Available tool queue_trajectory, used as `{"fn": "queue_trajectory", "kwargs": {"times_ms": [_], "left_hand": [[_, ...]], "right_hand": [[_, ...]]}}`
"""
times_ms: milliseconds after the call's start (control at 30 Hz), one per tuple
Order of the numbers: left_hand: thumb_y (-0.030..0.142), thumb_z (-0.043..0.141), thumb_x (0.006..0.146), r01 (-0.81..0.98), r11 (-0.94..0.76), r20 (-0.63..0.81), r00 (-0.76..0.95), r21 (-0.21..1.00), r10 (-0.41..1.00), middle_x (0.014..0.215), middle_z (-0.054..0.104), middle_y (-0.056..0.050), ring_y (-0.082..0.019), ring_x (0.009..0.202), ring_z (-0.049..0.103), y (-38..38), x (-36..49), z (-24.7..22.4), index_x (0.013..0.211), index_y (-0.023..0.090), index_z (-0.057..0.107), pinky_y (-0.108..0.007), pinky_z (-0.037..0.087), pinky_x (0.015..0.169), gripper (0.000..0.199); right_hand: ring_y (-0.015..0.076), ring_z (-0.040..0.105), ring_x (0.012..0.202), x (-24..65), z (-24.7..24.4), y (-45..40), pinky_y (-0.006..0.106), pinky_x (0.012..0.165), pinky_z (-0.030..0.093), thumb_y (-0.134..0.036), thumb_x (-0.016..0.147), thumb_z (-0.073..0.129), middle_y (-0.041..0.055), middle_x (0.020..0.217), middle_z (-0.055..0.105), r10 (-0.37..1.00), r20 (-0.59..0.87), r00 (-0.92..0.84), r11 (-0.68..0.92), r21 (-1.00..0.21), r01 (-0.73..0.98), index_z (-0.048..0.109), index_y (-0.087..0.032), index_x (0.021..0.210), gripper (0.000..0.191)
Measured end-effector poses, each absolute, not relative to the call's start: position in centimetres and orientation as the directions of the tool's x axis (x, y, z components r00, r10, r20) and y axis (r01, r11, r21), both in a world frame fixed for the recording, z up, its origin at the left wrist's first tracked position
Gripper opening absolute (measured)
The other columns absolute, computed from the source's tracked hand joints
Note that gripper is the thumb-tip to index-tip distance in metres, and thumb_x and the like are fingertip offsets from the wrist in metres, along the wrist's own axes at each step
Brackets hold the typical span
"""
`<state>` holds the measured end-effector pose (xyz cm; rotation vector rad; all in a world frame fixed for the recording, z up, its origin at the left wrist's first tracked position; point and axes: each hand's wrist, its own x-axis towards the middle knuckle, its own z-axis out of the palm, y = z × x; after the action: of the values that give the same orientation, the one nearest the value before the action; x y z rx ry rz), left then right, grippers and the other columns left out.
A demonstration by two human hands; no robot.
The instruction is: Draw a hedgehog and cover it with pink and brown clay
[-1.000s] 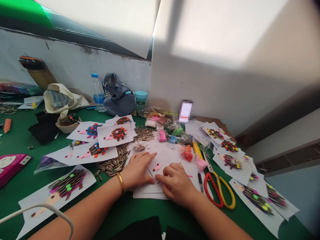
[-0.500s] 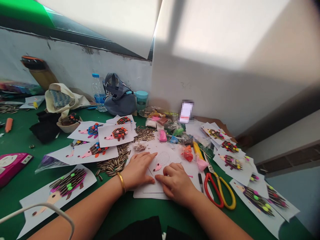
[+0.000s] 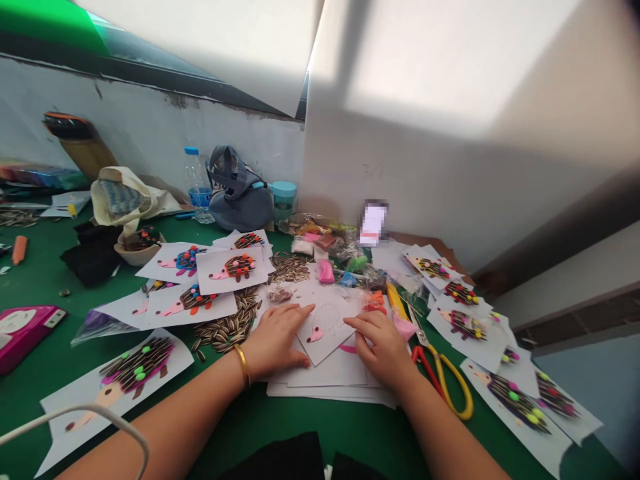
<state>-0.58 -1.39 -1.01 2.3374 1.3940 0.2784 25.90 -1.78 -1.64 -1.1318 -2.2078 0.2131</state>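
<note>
Paper [image 3: 327,330] (pencilled, pink-snouted) lay between the left hand [image 3: 277,339] and right hand [image 3: 383,343], both unclenched, fingers at its edges

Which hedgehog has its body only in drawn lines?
The hedgehog between the left hand and right hand; those on side cards have striped bodies with coloured balls.

I make this an indoor craft corner beside a window [image 3: 127,41]: on the green table [image 3: 280,413] my feed shows a pencilled hedgehog drawing [image 3: 327,321], seed-spined hedgehog collages [image 3: 235,269], loose sunflower seeds [image 3: 233,325], scissors [image 3: 424,339] and bagged, coloured clay [image 3: 326,271].
</note>
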Motion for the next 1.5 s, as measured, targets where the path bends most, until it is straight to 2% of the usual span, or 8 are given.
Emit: {"fn": "queue_trajectory", "kwargs": {"times_ms": [167,367,500,700,900,1067,1267,1500], "left_hand": [[0.054,0.075,0.069,0.790,-0.438,0.001,0.485,0.429,0.875,0.147,0.047,-0.009,-0.033,0.137,0.037,-1.7,-0.6,-0.8,0.149,0.026,0.031,-0.047,0.028,0.111,0.095],[0.061,0.064,0.078,0.802,-0.445,0.066,0.459,0.399,0.886,0.142,0.052,-0.011,-0.033,0.135,0.039,-2.2,0.2,-1.0,0.147,0.022,0.034,-0.048,0.027,0.110,0.084],[0.064,0.070,0.071,0.818,-0.446,0.111,0.437,0.362,0.892,0.142,0.052,-0.011,-0.035,0.136,0.037,-2.4,0.9,-1.8,0.146,0.023,0.036,-0.050,0.023,0.111,0.092],[0.055,0.079,0.065,0.839,-0.415,0.101,0.406,0.352,0.908,0.142,0.052,-0.010,-0.033,0.136,0.036,-2.1,0.7,-2.0,0.146,0.025,0.035,-0.049,0.021,0.111,0.098],[0.039,0.078,0.073,0.844,-0.375,0.101,0.365,0.383,0.925,0.136,0.058,-0.006,-0.031,0.133,0.041,-1.7,0.1,-1.5,0.146,0.028,0.034,-0.047,0.028,0.106,0.086],[0.030,0.076,0.076,0.830,-0.355,0.037,0.377,0.429,0.926,0.134,0.061,-0.005,-0.029,0.132,0.042,-1.6,0.3,-1.1,0.147,0.029,0.031,-0.045,0.029,0.105,0.084],[0.029,0.075,0.076,0.812,-0.358,0.007,0.400,0.460,0.916,0.138,0.057,-0.005,-0.027,0.134,0.040,-1.3,0.2,-1.3,0.148,0.028,0.028,-0.043,0.029,0.106,0.086],[0.032,0.073,0.078,0.803,-0.368,0.021,0.406,0.469,0.914,0.138,0.057,-0.006,-0.027,0.134,0.041,-1.4,0.0,-1.4,0.148,0.027,0.028,-0.044,0.030,0.106,0.083]], "right_hand": [[0.0224,0.058,0.097,25.8,-1.7,-1.8,0.038,0.086,0.049,-0.011,0.086,0.047,0.0077,0.100,0.067,0.816,0.439,-0.376,0.572,-0.513,0.641,0.069,-0.020,0.110,0.033],[0.0218,0.060,0.102,26.0,-2.1,-1.5,0.039,0.091,0.049,-0.015,0.088,0.045,0.0073,0.107,0.069,0.848,0.380,-0.369,0.528,-0.538,0.657,0.062,-0.021,0.121,0.038],[0.0237,0.060,0.111,26.3,-2.4,-1.4,0.043,0.095,0.048,-0.015,0.087,0.044,0.0084,0.119,0.068,0.872,0.303,-0.384,0.487,-0.470,0.736,0.046,-0.018,0.140,0.052],[0.0268,0.063,0.106,26.1,-2.3,-2.0,0.046,0.091,0.048,-0.014,0.086,0.045,0.0101,0.118,0.069,0.894,0.189,-0.406,0.447,-0.308,0.840,0.039,-0.017,0.145,0.060],[0.0261,0.066,0.097,26.5,-1.8,-4.5,0.044,0.086,0.047,-0.014,0.087,0.045,0.0104,0.109,0.072,0.902,0.165,-0.400,0.431,-0.258,0.865,0.041,-0.015,0.144,0.056],[0.0254,0.063,0.097,26.6,-0.6,-5.6,0.042,0.085,0.046,-0.016,0.090,0.045,0.0089,0.106,0.070,0.892,0.153,-0.425,0.452,-0.299,0.840,0.050,-0.021,0.137,0.048],[0.0226,0.054,0.108,23.9,0.1,-3.2,0.040,0.094,0.043,-0.009,0.086,0.050,0.0064,0.114,0.061,0.808,0.275,-0.521,0.587,-0.445,0.676,0.067,-0.031,0.119,0.043],[0.0241,0.051,0.109,21.8,-2.3,-2.0,0.043,0.095,0.041,-0.007,0.082,0.053,0.0064,0.115,0.058,0.807,0.314,-0.500,0.590,-0.459,0.664,0.072,-0.033,0.112,0.044]]}}
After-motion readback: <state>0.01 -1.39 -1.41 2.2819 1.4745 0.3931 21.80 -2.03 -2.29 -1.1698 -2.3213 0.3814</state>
